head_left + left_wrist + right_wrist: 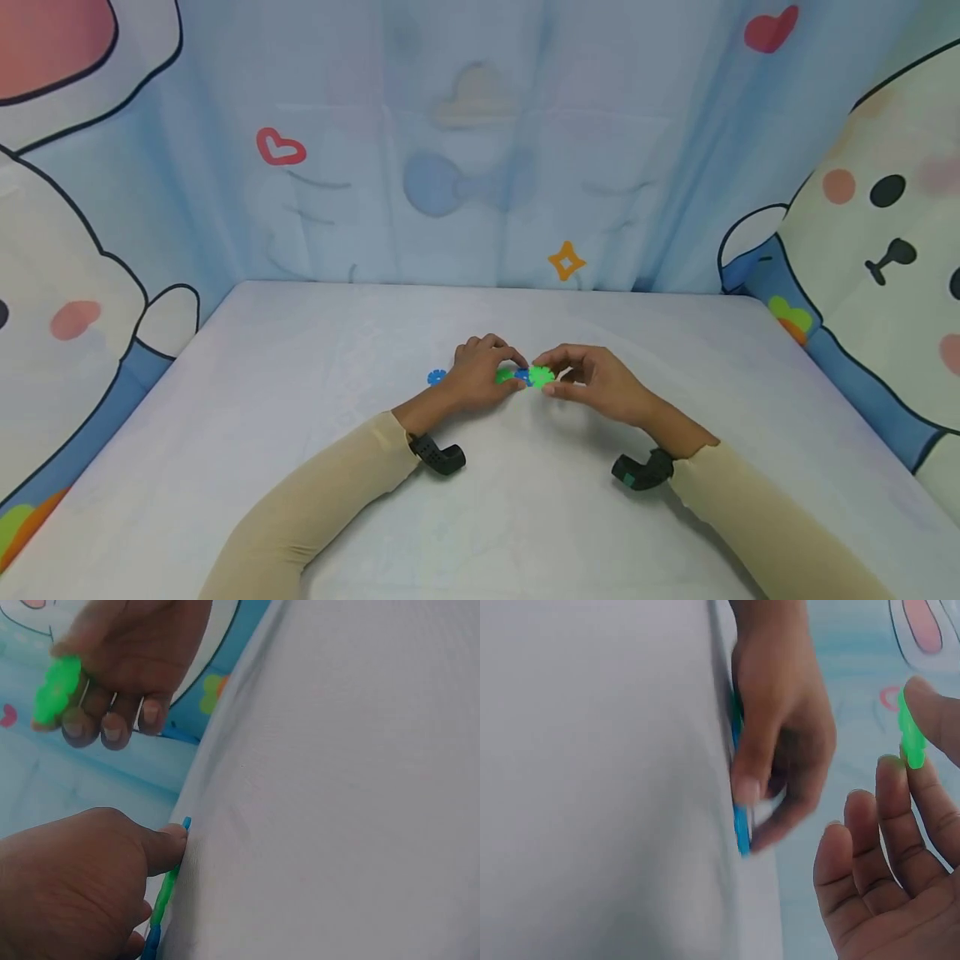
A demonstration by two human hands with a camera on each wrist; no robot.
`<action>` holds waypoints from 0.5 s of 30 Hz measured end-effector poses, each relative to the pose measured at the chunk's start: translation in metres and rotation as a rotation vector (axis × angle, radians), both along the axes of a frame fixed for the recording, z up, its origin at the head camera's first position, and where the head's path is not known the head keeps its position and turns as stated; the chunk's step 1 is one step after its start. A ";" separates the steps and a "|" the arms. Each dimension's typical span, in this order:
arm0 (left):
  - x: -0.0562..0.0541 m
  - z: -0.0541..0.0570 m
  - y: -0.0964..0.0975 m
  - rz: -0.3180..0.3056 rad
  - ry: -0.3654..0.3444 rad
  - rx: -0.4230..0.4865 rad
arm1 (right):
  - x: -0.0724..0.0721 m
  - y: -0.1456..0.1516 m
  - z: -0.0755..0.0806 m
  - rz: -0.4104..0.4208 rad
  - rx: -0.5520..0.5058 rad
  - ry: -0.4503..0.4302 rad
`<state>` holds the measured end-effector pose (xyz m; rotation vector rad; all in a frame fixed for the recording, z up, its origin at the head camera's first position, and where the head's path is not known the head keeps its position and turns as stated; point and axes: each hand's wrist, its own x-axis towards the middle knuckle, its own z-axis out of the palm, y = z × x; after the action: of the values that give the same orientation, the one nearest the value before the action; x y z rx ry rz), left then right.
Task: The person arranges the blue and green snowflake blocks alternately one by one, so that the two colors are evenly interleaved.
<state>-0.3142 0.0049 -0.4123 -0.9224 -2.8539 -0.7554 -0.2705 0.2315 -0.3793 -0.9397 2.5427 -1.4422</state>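
Note:
A row of blue and green notched plastic discs, like snowflake building discs, lies along the table. My left hand grips this row low at the tabletop, thumb on the near side, covering its middle. A blue disc sticks out at the left, and a green disc and a blue disc show right of the palm. My right hand pinches a bright green disc between thumb and index finger, its other fingers spread. In both wrist views that disc is held up, apart from the row.
A white cloth covers the table. Behind it hangs a light blue curtain printed with cartoon animals and hearts. Each wrist wears a black camera mount, one at the left and one at the right.

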 end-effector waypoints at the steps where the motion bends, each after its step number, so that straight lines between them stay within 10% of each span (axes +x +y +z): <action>1: 0.000 0.000 0.000 -0.001 -0.006 0.002 | -0.006 0.003 0.000 -0.038 0.003 -0.002; 7: -0.001 0.000 -0.001 0.000 -0.017 -0.008 | -0.028 0.009 -0.002 -0.195 0.037 0.014; 15: -0.001 0.000 -0.001 -0.013 -0.024 0.005 | -0.038 0.005 -0.016 -0.187 0.112 0.042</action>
<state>-0.3153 0.0035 -0.4121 -0.9388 -2.8679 -0.7807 -0.3089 0.2369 -0.3952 -0.7403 2.7738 -1.3183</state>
